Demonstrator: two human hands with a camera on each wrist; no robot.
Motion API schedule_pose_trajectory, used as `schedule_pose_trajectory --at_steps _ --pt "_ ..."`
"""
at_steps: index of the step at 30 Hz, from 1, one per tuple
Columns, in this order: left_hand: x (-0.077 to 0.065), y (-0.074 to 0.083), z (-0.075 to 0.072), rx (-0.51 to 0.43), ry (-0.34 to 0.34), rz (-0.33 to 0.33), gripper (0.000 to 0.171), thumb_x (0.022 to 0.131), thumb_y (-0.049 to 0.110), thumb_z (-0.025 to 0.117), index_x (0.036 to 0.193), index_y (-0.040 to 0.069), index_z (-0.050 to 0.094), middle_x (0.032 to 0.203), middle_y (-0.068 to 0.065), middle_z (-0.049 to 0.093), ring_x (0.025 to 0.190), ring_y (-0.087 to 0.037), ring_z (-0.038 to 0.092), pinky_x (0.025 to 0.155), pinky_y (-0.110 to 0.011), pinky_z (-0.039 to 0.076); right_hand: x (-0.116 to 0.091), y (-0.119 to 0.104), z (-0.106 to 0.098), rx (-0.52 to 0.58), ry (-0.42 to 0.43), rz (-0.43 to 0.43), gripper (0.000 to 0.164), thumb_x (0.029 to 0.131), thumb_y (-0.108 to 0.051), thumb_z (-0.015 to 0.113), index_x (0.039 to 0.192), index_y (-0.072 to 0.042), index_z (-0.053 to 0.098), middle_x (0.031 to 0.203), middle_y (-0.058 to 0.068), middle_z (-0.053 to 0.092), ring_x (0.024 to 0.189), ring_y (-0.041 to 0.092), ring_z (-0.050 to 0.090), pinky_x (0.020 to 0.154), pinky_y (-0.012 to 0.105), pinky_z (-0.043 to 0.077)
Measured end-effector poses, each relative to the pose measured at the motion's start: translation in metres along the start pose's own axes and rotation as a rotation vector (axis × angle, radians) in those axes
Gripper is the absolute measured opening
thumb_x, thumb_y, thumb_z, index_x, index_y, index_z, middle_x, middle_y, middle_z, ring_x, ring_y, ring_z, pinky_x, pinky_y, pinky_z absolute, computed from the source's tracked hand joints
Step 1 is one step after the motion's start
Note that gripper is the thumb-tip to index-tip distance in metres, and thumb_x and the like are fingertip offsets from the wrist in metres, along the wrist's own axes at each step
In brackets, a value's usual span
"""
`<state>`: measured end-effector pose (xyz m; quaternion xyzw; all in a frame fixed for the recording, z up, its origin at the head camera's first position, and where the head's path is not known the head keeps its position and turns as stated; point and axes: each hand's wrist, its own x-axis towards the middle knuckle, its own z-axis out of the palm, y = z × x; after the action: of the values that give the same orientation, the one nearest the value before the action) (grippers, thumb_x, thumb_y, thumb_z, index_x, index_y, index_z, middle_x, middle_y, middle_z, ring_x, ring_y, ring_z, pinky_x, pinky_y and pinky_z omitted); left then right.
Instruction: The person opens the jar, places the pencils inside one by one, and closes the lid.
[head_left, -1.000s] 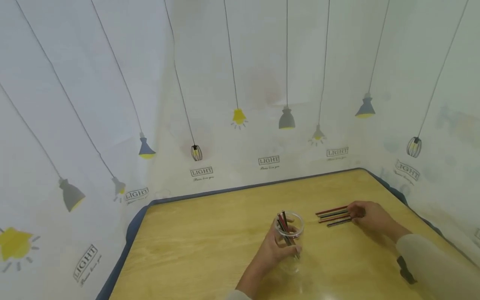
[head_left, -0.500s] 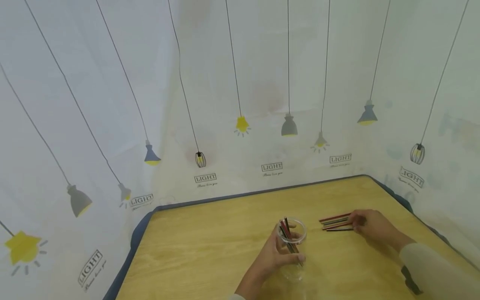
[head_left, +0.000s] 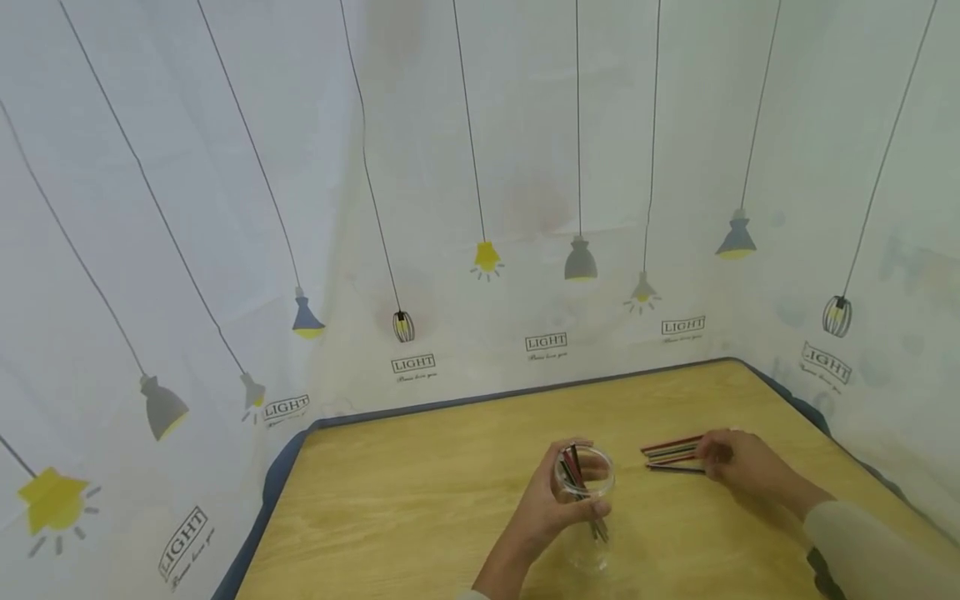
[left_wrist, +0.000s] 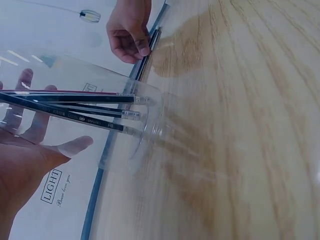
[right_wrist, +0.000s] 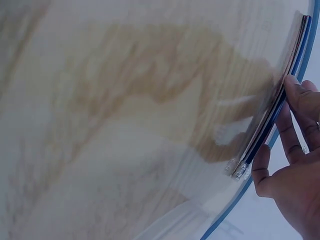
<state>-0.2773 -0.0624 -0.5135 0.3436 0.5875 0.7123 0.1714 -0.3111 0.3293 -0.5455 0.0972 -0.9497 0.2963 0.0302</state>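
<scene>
In the head view my left hand (head_left: 547,504) grips a clear jar (head_left: 588,557) round its side, holding it upright near the table's front. Several pencils (head_left: 573,468) lean inside it; the left wrist view shows the ends of dark pencils (left_wrist: 102,122) through the clear wall, near the jar's base. My right hand (head_left: 738,460) is at the right ends of a loose row of pencils (head_left: 671,450) on the table. Its fingers and thumb pinch the nearest pencil, a dark blue pencil (right_wrist: 271,115) in the right wrist view, beside others in the row.
The light wood table (head_left: 405,492) has a dark blue edge (head_left: 465,396) along the wall. White sheeting (head_left: 525,150) printed with hanging lamps encloses the back and sides. A dark object (head_left: 821,571) lies under the right sleeve (head_left: 862,542).
The near pencil in the row has swung so its right end sits lower, angled from the others, with my right hand at it. My left hand keeps its hold on the jar. The head view shifted slightly.
</scene>
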Motion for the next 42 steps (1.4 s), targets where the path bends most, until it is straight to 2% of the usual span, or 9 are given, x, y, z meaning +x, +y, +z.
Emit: schedule_pose_trajectory --at_steps 3,5,9,13,19,24,32,38,42 --pt "-0.001 0.000 0.003 -0.003 0.009 0.007 0.078 0.096 0.027 0.089 0.159 0.015 0.045 0.141 0.004 0.065 0.136 -0.021 0.062 0.115 -0.037 0.056 -0.003 -0.002 0.002 0.033 0.014 -0.023 0.020 0.089 0.002 0.082 0.103 -0.010 0.074 0.098 -0.002 0.073 0.088 0.008 0.063 0.076 0.026 0.055" --pt "-0.001 0.000 0.005 -0.003 0.007 0.012 0.076 0.097 0.023 0.087 0.158 0.012 0.044 0.138 0.005 0.065 0.134 -0.020 0.062 0.114 -0.036 0.057 -0.006 -0.005 0.002 0.069 0.022 -0.044 0.018 0.092 0.002 0.080 0.105 -0.010 0.074 0.101 -0.001 0.075 0.089 0.005 0.065 0.077 0.025 0.057" --pt "0.000 -0.001 0.007 0.000 0.001 0.008 0.071 0.098 0.020 0.085 0.156 0.015 0.044 0.137 0.006 0.065 0.130 -0.018 0.064 0.109 -0.032 0.059 -0.007 -0.017 -0.001 0.153 0.037 -0.078 0.016 0.098 -0.002 0.080 0.111 -0.008 0.075 0.108 0.004 0.078 0.093 0.001 0.069 0.079 0.024 0.060" --pt "0.001 -0.002 0.006 -0.007 -0.011 0.006 0.070 0.099 0.020 0.084 0.156 0.014 0.043 0.136 0.006 0.064 0.127 -0.016 0.064 0.106 -0.030 0.059 -0.003 -0.036 -0.006 0.235 0.065 -0.117 0.019 0.099 -0.005 0.080 0.117 -0.003 0.074 0.110 0.009 0.079 0.094 0.004 0.071 0.078 0.025 0.061" --pt "0.002 0.000 0.005 -0.010 -0.008 0.000 0.073 0.099 0.024 0.084 0.157 0.012 0.041 0.137 0.004 0.063 0.127 -0.017 0.064 0.104 -0.028 0.061 -0.003 -0.070 -0.015 0.371 0.085 -0.098 0.027 0.104 -0.013 0.077 0.128 -0.002 0.072 0.114 0.010 0.077 0.098 0.004 0.070 0.077 0.030 0.062" --pt "0.003 -0.001 0.005 -0.006 -0.004 0.007 0.071 0.099 0.024 0.084 0.155 0.012 0.042 0.136 0.004 0.064 0.127 -0.018 0.064 0.102 -0.028 0.061 -0.002 -0.093 -0.020 0.471 0.099 -0.076 0.034 0.106 -0.020 0.077 0.133 -0.001 0.070 0.122 0.010 0.076 0.104 -0.003 0.069 0.084 0.024 0.061" --pt "0.003 -0.001 0.005 -0.004 -0.004 0.013 0.077 0.099 0.025 0.084 0.157 0.006 0.038 0.135 0.003 0.064 0.126 -0.018 0.063 0.101 -0.027 0.061 -0.002 -0.119 -0.025 0.627 0.080 -0.083 0.037 0.108 -0.020 0.074 0.135 0.003 0.065 0.121 -0.003 0.076 0.107 0.000 0.071 0.089 0.023 0.063" --pt "0.003 -0.003 0.005 0.006 -0.003 0.018 0.074 0.099 0.026 0.084 0.156 0.010 0.040 0.135 0.003 0.064 0.126 -0.021 0.063 0.101 -0.028 0.061 -0.005 -0.135 -0.032 0.678 0.065 -0.093 0.038 0.110 -0.025 0.071 0.141 -0.005 0.062 0.125 -0.012 0.074 0.113 0.000 0.071 0.092 0.023 0.062" --pt "0.003 -0.004 0.005 0.014 0.005 0.021 0.073 0.098 0.027 0.085 0.155 0.013 0.043 0.134 0.003 0.064 0.124 -0.017 0.066 0.102 -0.028 0.061 -0.003 -0.149 -0.035 0.785 0.037 -0.134 0.031 0.111 -0.019 0.068 0.141 -0.013 0.061 0.125 -0.014 0.072 0.115 0.002 0.071 0.095 0.022 0.062"
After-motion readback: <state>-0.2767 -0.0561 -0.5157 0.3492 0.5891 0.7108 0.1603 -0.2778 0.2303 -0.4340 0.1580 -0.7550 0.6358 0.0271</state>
